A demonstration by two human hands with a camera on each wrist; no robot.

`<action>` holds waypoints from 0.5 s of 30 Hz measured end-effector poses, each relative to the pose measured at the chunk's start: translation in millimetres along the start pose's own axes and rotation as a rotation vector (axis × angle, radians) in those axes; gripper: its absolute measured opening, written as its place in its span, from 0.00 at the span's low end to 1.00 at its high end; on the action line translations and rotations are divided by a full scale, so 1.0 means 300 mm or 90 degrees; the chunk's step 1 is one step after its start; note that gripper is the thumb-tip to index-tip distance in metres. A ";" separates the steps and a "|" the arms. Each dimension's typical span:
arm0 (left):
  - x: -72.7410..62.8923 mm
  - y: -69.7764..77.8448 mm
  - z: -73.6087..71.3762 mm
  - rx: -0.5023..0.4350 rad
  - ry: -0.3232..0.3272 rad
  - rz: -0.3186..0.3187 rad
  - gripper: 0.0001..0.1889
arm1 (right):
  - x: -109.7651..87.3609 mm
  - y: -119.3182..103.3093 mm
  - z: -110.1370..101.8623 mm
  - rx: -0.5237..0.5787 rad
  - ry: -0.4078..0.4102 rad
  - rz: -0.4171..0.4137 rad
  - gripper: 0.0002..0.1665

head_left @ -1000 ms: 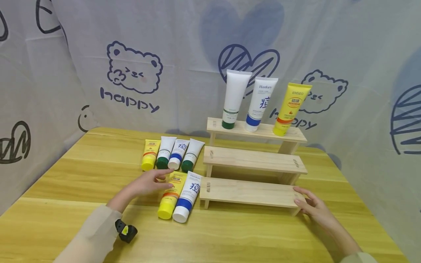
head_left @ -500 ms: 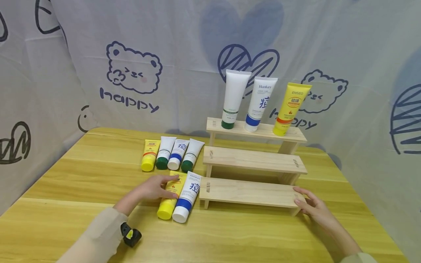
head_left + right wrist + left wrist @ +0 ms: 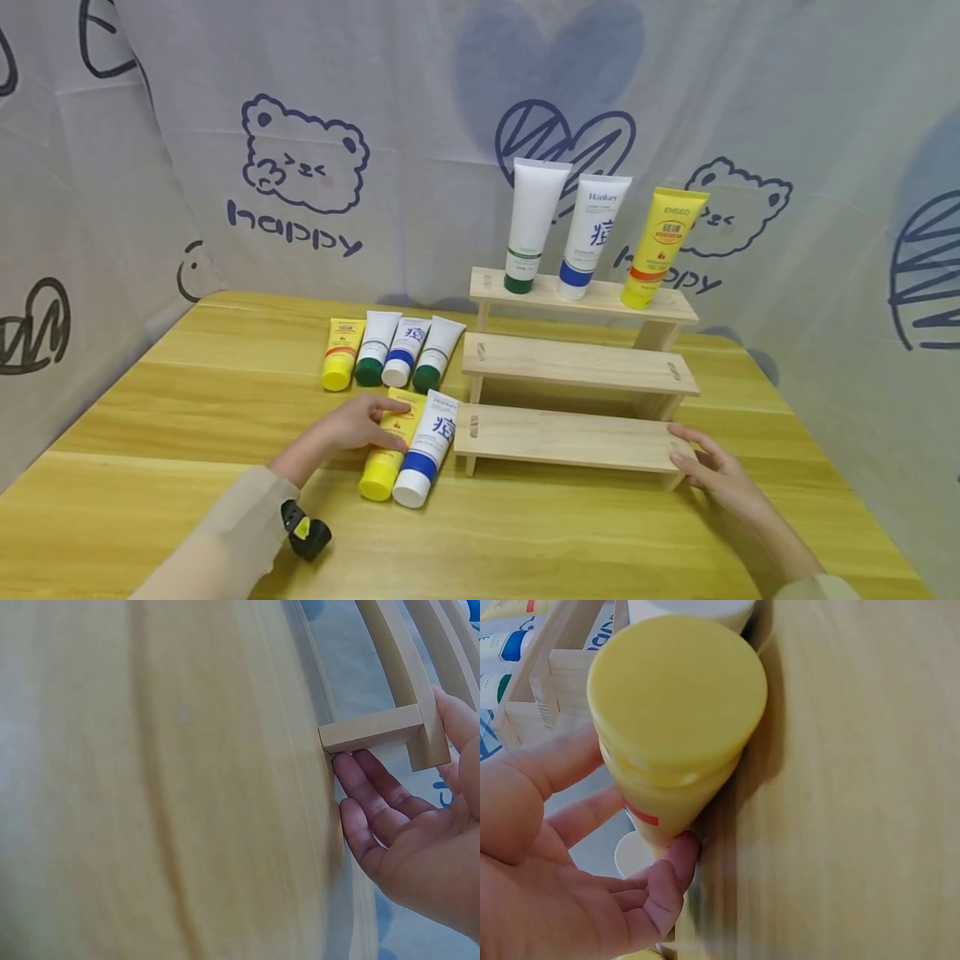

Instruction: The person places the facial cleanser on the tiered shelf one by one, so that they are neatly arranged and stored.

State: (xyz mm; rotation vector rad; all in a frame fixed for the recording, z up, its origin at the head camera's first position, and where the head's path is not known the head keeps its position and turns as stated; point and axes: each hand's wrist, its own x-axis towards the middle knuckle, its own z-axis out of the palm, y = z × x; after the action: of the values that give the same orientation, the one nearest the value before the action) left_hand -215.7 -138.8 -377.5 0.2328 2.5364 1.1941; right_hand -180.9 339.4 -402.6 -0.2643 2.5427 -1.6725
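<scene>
My left hand (image 3: 352, 427) grips a yellow squeeze tube (image 3: 378, 483) lying on the table, thumb on one side and fingers on the other. In the left wrist view, the tube's round yellow cap (image 3: 676, 690) faces the camera, with fingertips (image 3: 682, 851) curled around the body's far part. Right beside it lies a white tube with a blue band (image 3: 420, 462). At the lowest step's right end, my right hand (image 3: 718, 477) holds the three-step wooden stand (image 3: 570, 437). Its thumb is on the board and its fingers are against the leg (image 3: 371, 733).
On the top step stand a white tube with green cap (image 3: 536, 217), a white-and-blue tube (image 3: 592, 233) and a yellow tube (image 3: 663, 246). Behind my left hand, several smaller tubes (image 3: 406, 350) lie in a row. A printed curtain (image 3: 420, 125) hangs behind the table (image 3: 225, 392).
My left hand has moved slightly right and down onto the yellow tube, its fingers closing around it. The right hand stays at the stand's end.
</scene>
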 end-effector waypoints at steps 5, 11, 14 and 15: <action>0.005 0.004 0.003 -0.001 0.014 -0.004 0.28 | 0.002 -0.002 0.000 -0.002 0.006 0.009 0.24; 0.006 0.019 0.012 -0.004 0.036 -0.024 0.28 | 0.003 -0.001 -0.001 0.001 0.006 0.012 0.25; 0.010 0.016 0.014 -0.001 0.036 -0.031 0.28 | 0.003 -0.001 -0.001 0.005 0.006 0.017 0.25; 0.011 0.015 0.014 -0.001 0.037 -0.031 0.28 | 0.003 -0.001 0.000 0.006 0.007 0.018 0.25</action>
State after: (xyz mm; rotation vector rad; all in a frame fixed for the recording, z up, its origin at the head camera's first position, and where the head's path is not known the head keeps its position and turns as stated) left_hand -217.2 -132.0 -377.4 0.1369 2.5748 1.2004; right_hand -181.8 339.2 -402.3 -0.2186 2.5330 -1.6797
